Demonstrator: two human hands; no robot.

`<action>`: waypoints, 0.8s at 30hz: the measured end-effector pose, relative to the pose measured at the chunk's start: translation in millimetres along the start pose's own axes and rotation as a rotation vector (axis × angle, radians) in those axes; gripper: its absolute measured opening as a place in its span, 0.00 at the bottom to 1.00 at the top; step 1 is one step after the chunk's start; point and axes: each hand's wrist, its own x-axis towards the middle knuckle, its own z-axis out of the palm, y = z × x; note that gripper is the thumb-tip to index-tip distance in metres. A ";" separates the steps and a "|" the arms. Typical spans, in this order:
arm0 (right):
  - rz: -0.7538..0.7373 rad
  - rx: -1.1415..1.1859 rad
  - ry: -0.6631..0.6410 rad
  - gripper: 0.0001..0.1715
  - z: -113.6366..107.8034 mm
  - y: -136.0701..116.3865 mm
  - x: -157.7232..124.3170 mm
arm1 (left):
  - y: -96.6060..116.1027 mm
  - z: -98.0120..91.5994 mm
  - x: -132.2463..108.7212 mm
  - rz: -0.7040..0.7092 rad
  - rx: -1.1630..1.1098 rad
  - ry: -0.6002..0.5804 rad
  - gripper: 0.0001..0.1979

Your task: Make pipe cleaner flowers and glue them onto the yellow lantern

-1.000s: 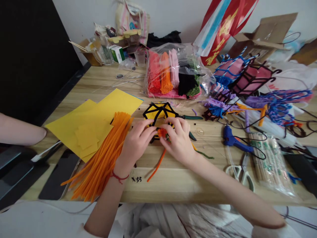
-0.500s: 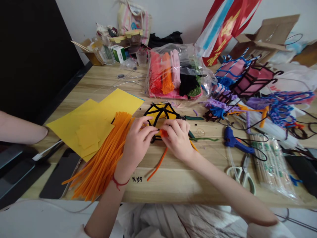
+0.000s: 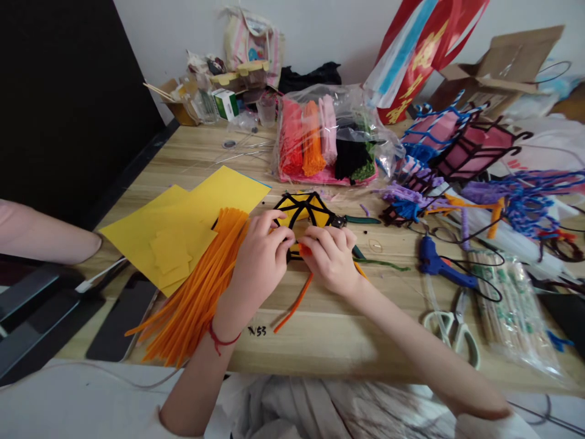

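Observation:
My right hand is closed, with a small bent orange pipe cleaner piece at its fingertips. Close beside it, my left hand has thumb and fingers pinched together; what lies between them is too small to make out. Just behind both hands sits a lantern-like frame of black strips with yellow panels, partly covered by the fingers. A loose orange pipe cleaner slants across the table below the hands. Left of my left hand lies a thick bundle of orange pipe cleaners.
Yellow sheets lie at left near a phone and another person's arm. Dark-green-handled pliers rest behind my right hand. A blue glue gun, scissors and bagged sticks are at right. Bagged pipe cleaners stand behind.
The whole view has shifted slightly. My left fingers have curled a little more near the orange piece; my right hand stays closed in nearly the same place.

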 end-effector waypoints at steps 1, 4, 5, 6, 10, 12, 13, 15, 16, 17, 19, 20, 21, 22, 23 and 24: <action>0.009 0.006 -0.007 0.08 -0.8 0.4 1.3 | 0.3 1.1 -0.4 0.016 0.011 0.014 0.07; 0.027 0.058 -0.030 0.06 -3.5 2.1 6.1 | 0.0 6.6 -3.8 0.077 0.067 0.116 0.05; 0.033 0.082 -0.037 0.05 -4.4 2.6 7.7 | -0.3 9.2 -5.7 0.099 0.099 0.165 0.04; 0.043 0.106 -0.049 0.05 -5.2 3.0 9.2 | -0.6 11.9 -7.9 0.119 0.137 0.216 0.03; 0.116 0.168 -0.105 0.05 -7.1 2.0 13.7 | -1.7 24.3 -17.1 0.202 0.297 0.374 0.05; 0.132 0.175 -0.116 0.05 -7.3 0.7 15.4 | -2.5 29.8 -21.0 0.233 0.349 0.430 0.07; 0.136 0.177 -0.116 0.05 -7.2 0.1 16.1 | -3.0 32.0 -22.7 0.241 0.364 0.451 0.08; 0.146 0.185 -0.120 0.05 -7.0 -0.9 17.0 | -4.5 35.2 -25.5 0.249 0.380 0.479 0.09; 0.156 0.192 -0.125 0.05 -6.9 -1.1 17.3 | -5.3 36.3 -26.8 0.254 0.390 0.486 0.09; 0.167 0.200 -0.132 0.05 -6.9 -1.1 17.3 | -6.0 37.2 -28.0 0.263 0.402 0.491 0.10; 0.186 0.218 -0.143 0.05 -6.8 -0.7 17.2 | -6.9 38.7 -30.2 0.276 0.427 0.489 0.11; 0.191 0.225 -0.145 0.05 -6.7 -0.3 17.1 | -6.9 39.4 -31.3 0.276 0.437 0.481 0.12; 0.192 0.229 -0.143 0.05 -6.6 0.0 16.9 | -6.6 40.1 -32.2 0.272 0.443 0.470 0.13; 0.189 0.231 -0.141 0.05 -6.5 0.4 16.6 | -6.0 40.6 -33.0 0.261 0.449 0.460 0.14; 0.182 0.230 -0.138 0.05 -6.4 0.7 16.2 | -5.0 41.1 -33.6 0.247 0.453 0.453 0.14; 0.170 0.226 -0.135 0.04 -6.3 1.0 15.7 | -3.9 41.3 -33.9 0.235 0.458 0.447 0.14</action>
